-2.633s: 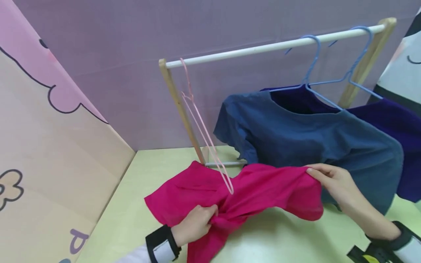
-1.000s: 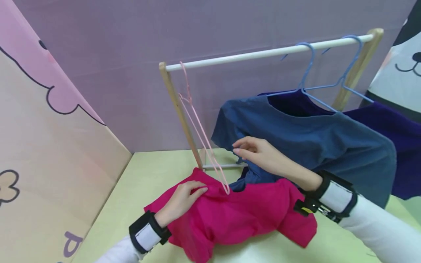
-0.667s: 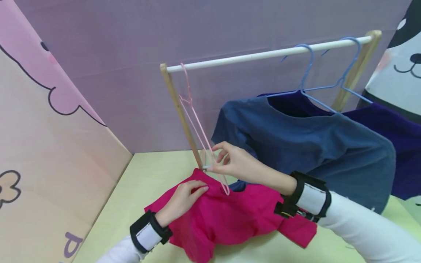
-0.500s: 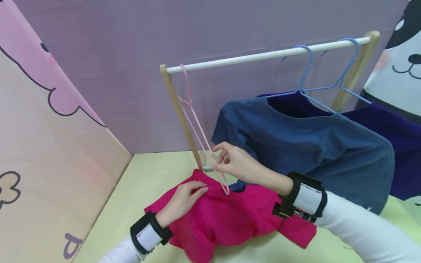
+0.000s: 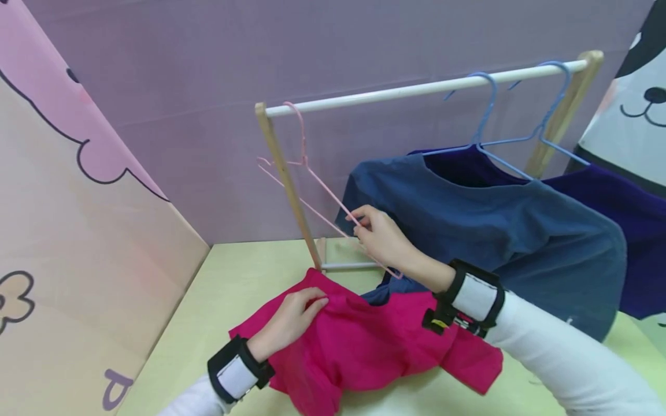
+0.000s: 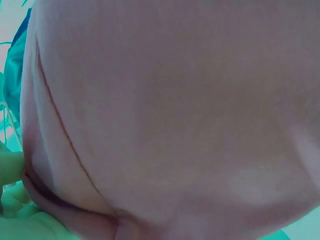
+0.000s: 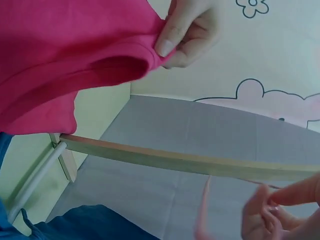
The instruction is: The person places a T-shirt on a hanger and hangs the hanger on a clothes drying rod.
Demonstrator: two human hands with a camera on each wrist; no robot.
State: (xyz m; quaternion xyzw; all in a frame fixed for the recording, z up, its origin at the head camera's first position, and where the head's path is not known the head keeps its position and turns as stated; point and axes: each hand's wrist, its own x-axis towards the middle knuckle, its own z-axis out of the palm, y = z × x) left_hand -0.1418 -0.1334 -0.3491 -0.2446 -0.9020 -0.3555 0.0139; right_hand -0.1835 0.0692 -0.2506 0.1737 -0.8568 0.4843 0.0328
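Note:
In the head view my left hand (image 5: 292, 318) pinches the neckline of a magenta T-shirt (image 5: 374, 341); the thumb and curled fingers on its collar also show in the right wrist view. Above the shirt, my right hand (image 5: 382, 237) pinches one side of a pink clothes hanger (image 5: 329, 192) between thumb and fingers. The hanger's hook is still over the white rail (image 5: 395, 93), near its left end, and its frame is swung out at a slant. Cloth of the shirt (image 6: 175, 110) fills most of the left wrist view.
A blue-grey T-shirt (image 5: 484, 231) and a dark purple one (image 5: 640, 231) hang on blue hangers (image 5: 486, 115) to the right. The rack's left wooden post (image 5: 288, 190) stands behind the pink hanger. Printed panels (image 5: 93, 219) wall the pale green table (image 5: 208, 300).
My right hand let go of the magenta shirt, reached left to the pink hanger and pinched it, then swung it up and to the right. My left hand shifted to the neckline.

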